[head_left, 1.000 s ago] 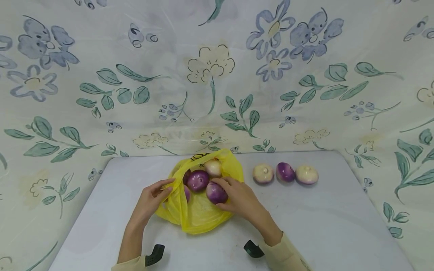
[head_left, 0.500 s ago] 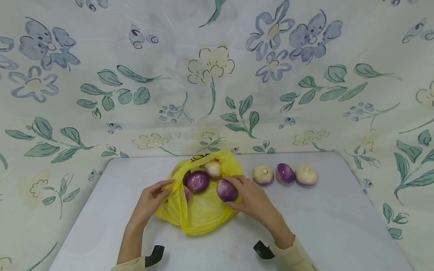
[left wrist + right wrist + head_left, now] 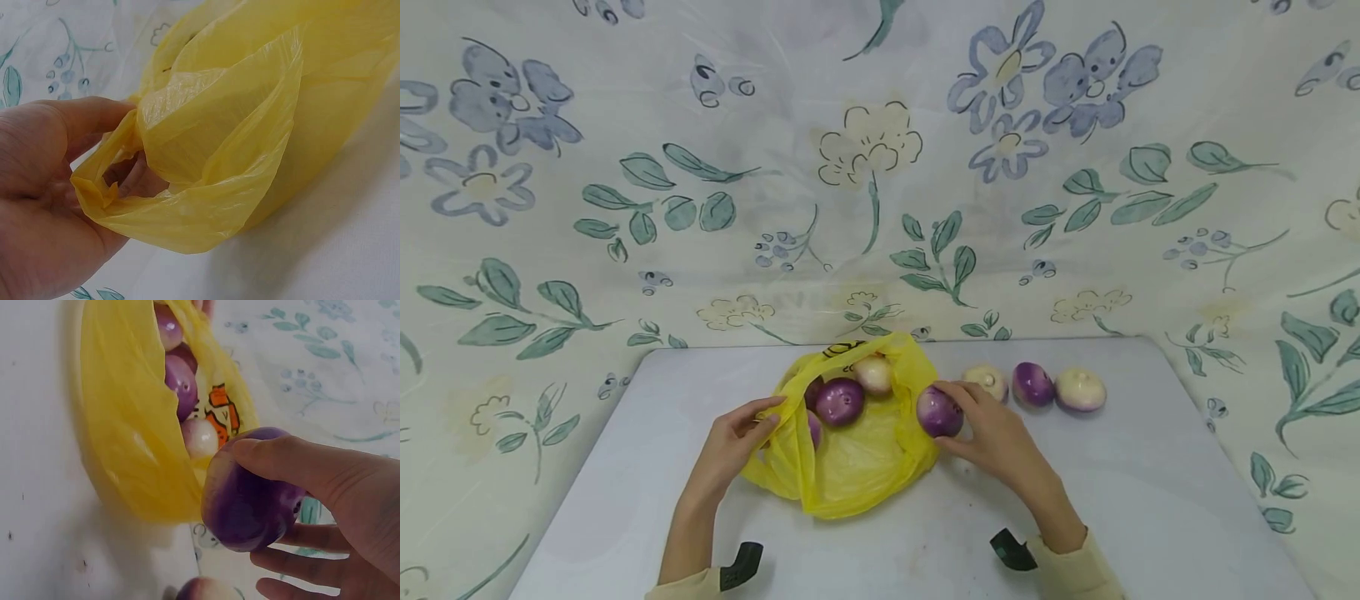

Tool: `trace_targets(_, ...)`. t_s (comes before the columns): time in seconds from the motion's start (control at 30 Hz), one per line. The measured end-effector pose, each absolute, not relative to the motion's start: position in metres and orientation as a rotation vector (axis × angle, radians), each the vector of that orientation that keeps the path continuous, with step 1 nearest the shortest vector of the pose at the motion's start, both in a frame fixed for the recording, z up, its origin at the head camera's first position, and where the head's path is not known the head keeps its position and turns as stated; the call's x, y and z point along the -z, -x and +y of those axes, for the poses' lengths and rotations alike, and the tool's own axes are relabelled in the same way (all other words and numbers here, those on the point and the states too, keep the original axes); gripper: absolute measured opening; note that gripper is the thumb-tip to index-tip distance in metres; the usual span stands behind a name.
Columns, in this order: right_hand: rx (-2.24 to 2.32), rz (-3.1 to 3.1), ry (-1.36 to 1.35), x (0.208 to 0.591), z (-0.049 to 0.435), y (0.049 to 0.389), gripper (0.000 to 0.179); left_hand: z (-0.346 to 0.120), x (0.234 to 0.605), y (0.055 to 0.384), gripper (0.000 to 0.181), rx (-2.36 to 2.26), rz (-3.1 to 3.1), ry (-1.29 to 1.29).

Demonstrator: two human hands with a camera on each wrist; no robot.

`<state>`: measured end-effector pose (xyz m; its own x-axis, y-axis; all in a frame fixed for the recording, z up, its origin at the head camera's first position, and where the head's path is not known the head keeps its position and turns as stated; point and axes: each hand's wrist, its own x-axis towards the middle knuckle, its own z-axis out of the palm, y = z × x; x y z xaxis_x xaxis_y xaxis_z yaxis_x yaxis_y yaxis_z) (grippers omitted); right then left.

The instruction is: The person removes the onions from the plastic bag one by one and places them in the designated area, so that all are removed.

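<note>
My right hand (image 3: 1003,433) grips a purple and white turnip (image 3: 940,412) between thumb and fingers, held up at the right edge of a yellow plastic bag (image 3: 850,492). In the right wrist view, the turnip (image 3: 247,500) shows its dark purple side, the thumb lying over it. On the bag's left side, my left hand (image 3: 735,442) pinches the rim; the left wrist view shows the thin film (image 3: 187,219) folded between its thumb and fingers. Inside the open bag sit a purple turnip (image 3: 840,402), a pale one (image 3: 874,375) and others partly hidden by the plastic.
To the right of the bag, a pale turnip (image 3: 988,380), a purple one (image 3: 1033,385) and another pale one (image 3: 1081,389) stand in a row on the white table (image 3: 1150,483). A floral cloth (image 3: 880,208) hangs behind the table's back edge.
My right hand has lifted the turnip from inside the bag and carried it rightward to the bag's edge. The left hand keeps its hold on the rim without visible movement.
</note>
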<state>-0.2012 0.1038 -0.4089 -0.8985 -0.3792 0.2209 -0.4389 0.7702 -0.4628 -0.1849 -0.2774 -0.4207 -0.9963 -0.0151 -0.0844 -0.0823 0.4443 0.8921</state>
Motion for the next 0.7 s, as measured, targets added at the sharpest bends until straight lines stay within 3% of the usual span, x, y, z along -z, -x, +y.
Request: trace_targets(0.7,-0.78,-2.735,-0.687,0.411,0.144,0.205,0.076,-0.279,0.421,0.186,0.04,-1.615,2.611,0.091)
